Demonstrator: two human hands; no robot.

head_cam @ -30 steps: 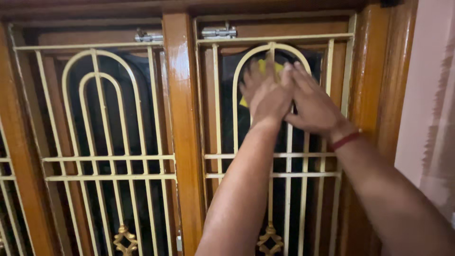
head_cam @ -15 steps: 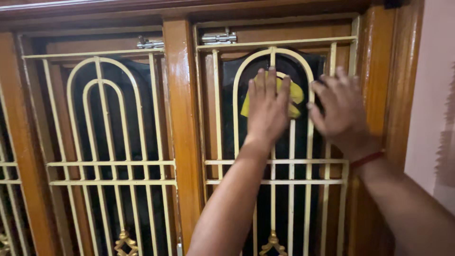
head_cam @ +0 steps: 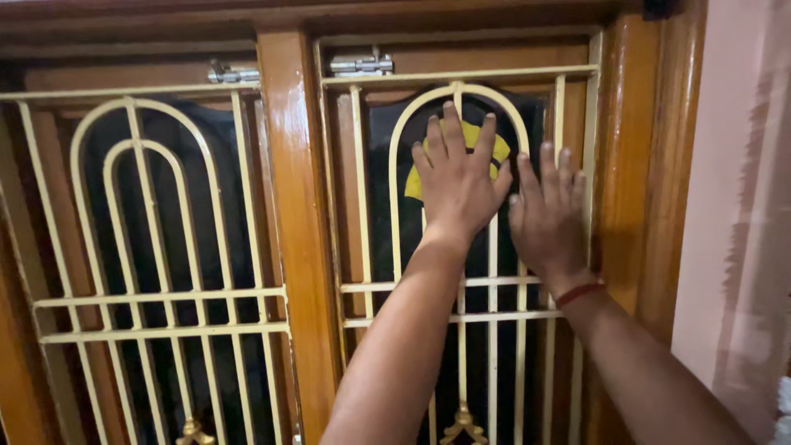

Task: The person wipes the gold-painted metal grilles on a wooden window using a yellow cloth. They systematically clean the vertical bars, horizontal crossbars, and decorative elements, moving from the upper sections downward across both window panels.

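My left hand lies flat on the cream metal grille of the right window panel, fingers spread, pressing a yellow cloth against the dark glass behind the bars. The cloth shows above and to the left of the fingers. My right hand rests flat on the grille just to the right, fingers up and slightly apart, holding nothing. A red band circles the right wrist.
A glossy wooden post divides the right panel from a left panel with its own arched grille. Metal slide bolts sit at the top of each panel. The wooden frame and a pink wall stand at the right.
My right hand has come off the left hand, swung out right, then settled lower beside it. The left hand and cloth stayed on the arch. The view shifted slightly left.
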